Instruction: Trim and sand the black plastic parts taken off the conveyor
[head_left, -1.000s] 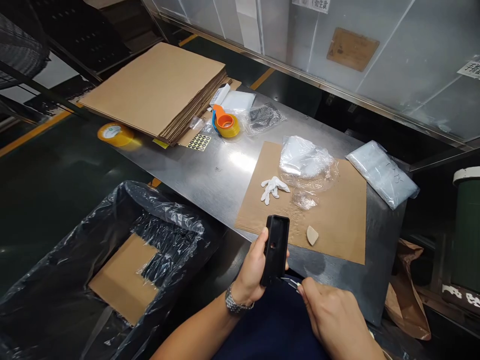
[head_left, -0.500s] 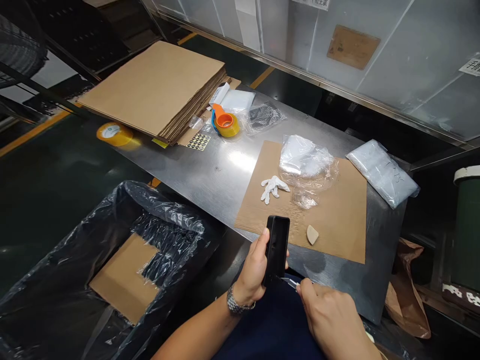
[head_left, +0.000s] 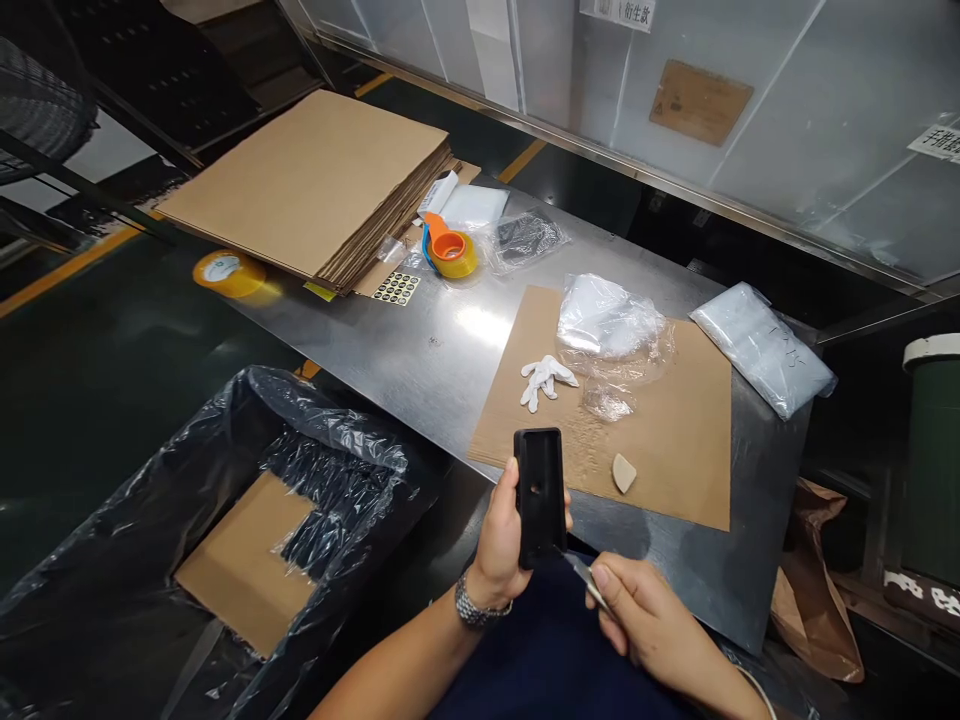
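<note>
Head view: hollow black case (head_left: 540, 500) at the near edge of the surface (head_left: 390, 365) | left hand (head_left: 501, 545) fingers clasp its long sides; right hand (head_left: 649, 610) fingers pinch a slim blade tool (head_left: 589, 582) | likely stiff, light, slick; grip sides | underside hidden; I cannot tell whether the tip touches

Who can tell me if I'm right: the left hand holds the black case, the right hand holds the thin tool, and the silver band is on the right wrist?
Not quite: the head view shows the silver band on the wrist of the left hand, not the right. The rest stands: the left hand holds the black case, the right hand holds the thin tool.
</note>
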